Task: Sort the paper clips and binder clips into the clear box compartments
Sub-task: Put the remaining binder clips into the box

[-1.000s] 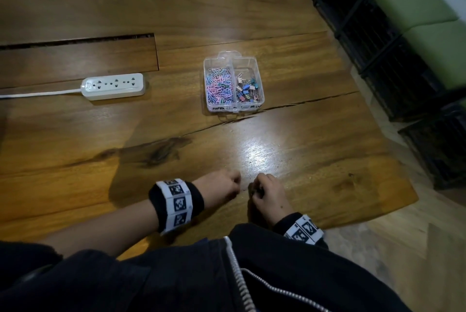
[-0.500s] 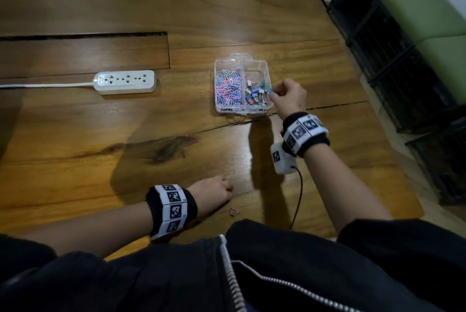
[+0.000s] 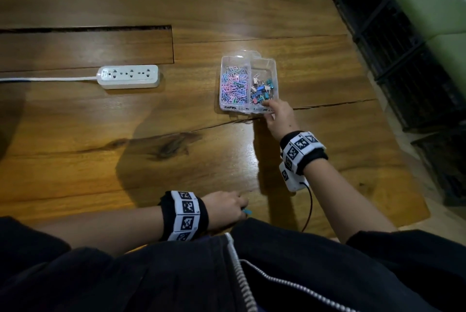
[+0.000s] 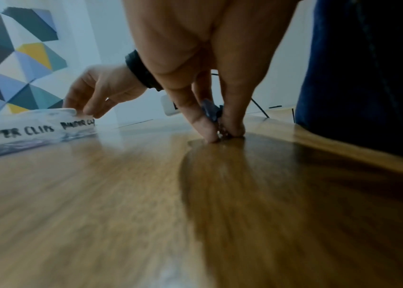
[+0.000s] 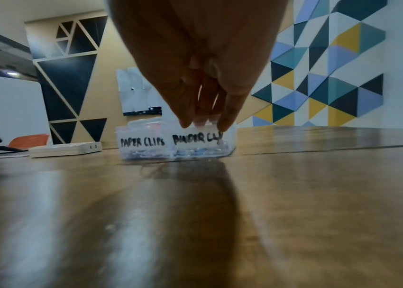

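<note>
Left hand (image 3: 228, 204) sits low at about 6 o'clock in the head view, forearm coming in from 8 o'clock, a black wristband with white coded marker squares (image 3: 185, 214) around the wrist. Fingertips point down and touch the wood; the thumb and a finger (image 4: 204, 124) pinch something small and blue between them.

Right hand (image 3: 278, 116) is stretched out toward 1 o'clock, arm bare below a dark pushed-up sleeve, with a matching marker band (image 3: 302, 149) and a small white unit under the wrist. Its fingers (image 5: 227, 118) hang down, loosely bunched and nearly straight, tips at the near rim of the box, holding nothing I can see.
</note>
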Demonstrator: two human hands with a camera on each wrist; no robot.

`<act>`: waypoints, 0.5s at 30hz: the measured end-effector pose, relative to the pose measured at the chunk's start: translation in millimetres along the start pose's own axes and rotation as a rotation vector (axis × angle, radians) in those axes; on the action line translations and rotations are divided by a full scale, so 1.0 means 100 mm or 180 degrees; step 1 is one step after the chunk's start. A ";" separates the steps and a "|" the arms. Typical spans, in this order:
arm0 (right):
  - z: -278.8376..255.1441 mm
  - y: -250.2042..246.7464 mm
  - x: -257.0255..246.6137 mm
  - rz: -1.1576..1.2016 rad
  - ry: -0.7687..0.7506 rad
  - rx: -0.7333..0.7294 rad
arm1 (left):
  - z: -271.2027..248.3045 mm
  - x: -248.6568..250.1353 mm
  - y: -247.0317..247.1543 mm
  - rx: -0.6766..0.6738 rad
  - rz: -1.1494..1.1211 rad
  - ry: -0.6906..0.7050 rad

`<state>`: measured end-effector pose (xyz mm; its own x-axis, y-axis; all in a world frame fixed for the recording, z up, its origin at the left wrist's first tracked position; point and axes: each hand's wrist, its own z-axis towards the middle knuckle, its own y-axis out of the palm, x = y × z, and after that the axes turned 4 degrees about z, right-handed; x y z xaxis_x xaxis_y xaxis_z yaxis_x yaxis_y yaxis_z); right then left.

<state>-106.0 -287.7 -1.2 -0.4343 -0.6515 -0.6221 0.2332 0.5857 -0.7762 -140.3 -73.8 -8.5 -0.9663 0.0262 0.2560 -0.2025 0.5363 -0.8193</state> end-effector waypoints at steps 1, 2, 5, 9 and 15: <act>-0.05 0.01 0.02 0.0019 -0.0013 0.0008 | 0.00 -0.01 -0.01 -0.0004 -0.0039 -0.0095; -0.12 0.02 0.02 0.0051 -0.0011 0.0020 | -0.01 -0.03 -0.02 0.0001 -0.0091 -0.0209; -0.39 0.04 0.04 0.0123 -0.0032 -0.0010 | -0.07 -0.17 -0.11 0.0218 -0.0508 -0.0591; -0.79 0.09 0.08 0.0157 -0.0164 -0.0079 | -0.21 -0.30 -0.47 0.1192 -0.1479 -0.1100; -1.10 0.01 0.20 0.1184 0.0177 -0.0500 | -0.05 -0.30 -0.73 0.1901 -0.1634 -0.1175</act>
<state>-209.9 -247.1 -2.8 -0.3928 -0.3568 -0.8476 0.2494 0.8458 -0.4717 -95.4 -109.4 46.6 -0.7014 -0.4284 0.5697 -0.5769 -0.1282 -0.8067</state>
